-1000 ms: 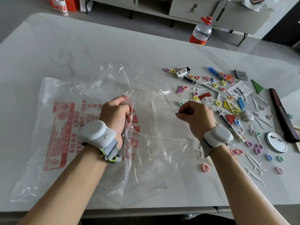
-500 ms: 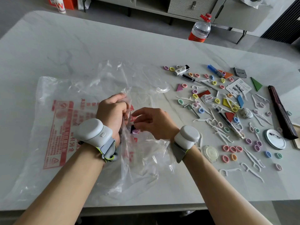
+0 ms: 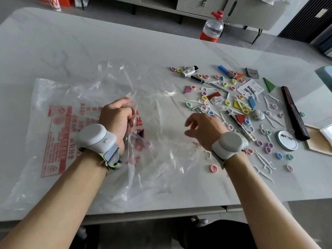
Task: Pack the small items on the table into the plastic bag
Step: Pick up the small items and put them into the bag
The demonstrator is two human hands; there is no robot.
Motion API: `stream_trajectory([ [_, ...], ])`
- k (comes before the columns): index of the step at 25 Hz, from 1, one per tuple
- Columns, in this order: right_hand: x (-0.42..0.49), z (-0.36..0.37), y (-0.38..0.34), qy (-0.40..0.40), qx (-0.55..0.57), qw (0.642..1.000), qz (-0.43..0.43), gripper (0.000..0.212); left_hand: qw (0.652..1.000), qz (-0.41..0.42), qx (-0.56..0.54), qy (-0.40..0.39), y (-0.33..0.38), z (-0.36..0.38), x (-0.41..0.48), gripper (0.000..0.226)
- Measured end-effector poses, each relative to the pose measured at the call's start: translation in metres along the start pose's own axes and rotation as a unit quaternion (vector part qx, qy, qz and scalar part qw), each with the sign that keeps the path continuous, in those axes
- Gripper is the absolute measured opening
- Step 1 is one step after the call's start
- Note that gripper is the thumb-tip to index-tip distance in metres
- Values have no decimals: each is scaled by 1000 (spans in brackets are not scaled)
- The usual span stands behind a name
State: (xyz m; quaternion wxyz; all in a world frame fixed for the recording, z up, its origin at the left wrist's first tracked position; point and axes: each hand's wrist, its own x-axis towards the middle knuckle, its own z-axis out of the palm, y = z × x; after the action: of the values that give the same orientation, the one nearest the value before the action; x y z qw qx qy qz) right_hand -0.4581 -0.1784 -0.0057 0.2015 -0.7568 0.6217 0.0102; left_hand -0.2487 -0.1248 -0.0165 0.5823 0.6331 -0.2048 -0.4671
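Observation:
A large clear plastic bag (image 3: 86, 97) with red print lies spread over the left half of the table. My left hand (image 3: 116, 117) grips a bunched fold of the bag near its mouth. Inside the bag, just right of that hand, lie a dark triangle (image 3: 141, 133) and a pink ring (image 3: 148, 144). My right hand (image 3: 204, 129) hovers over the bag's right edge with fingers loosely spread and holds nothing. Right of it, several small items are scattered: coloured rings (image 3: 213, 168), white floss picks (image 3: 264, 161), coloured triangles (image 3: 240, 118), a screwdriver (image 3: 197, 79).
A round tin lid (image 3: 286, 140), a dark wooden strip (image 3: 294, 112), a small grey tin (image 3: 252, 72) and a foil ball (image 3: 257, 115) lie on the right. A water bottle (image 3: 212, 26) stands at the table's far edge. A wooden tray (image 3: 316, 141) sits far right.
My right hand carried an item from the pile into the bag's mouth, let it go, and has drawn back to the right, empty. My left hand kept its grip on the bag.

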Motion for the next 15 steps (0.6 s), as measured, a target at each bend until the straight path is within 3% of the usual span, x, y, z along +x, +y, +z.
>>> stream_trajectory([
  [3, -18, -20, 34, -43, -116, 986, 110, 35, 1000, 9, 2, -4, -1, 0, -3, 54],
  [6, -31, -24, 50, -134, -169, 967, 135, 51, 1000, 12, 18, -4, -5, 0, -1, 56],
  [11, -29, -17, 54, -124, -142, 975, 119, 41, 1000, 10, 11, -9, -9, -1, 6, 58],
  [15, -31, -18, 53, -93, -38, 988, 116, 41, 1000, 10, 15, -7, -8, 2, 6, 57],
])
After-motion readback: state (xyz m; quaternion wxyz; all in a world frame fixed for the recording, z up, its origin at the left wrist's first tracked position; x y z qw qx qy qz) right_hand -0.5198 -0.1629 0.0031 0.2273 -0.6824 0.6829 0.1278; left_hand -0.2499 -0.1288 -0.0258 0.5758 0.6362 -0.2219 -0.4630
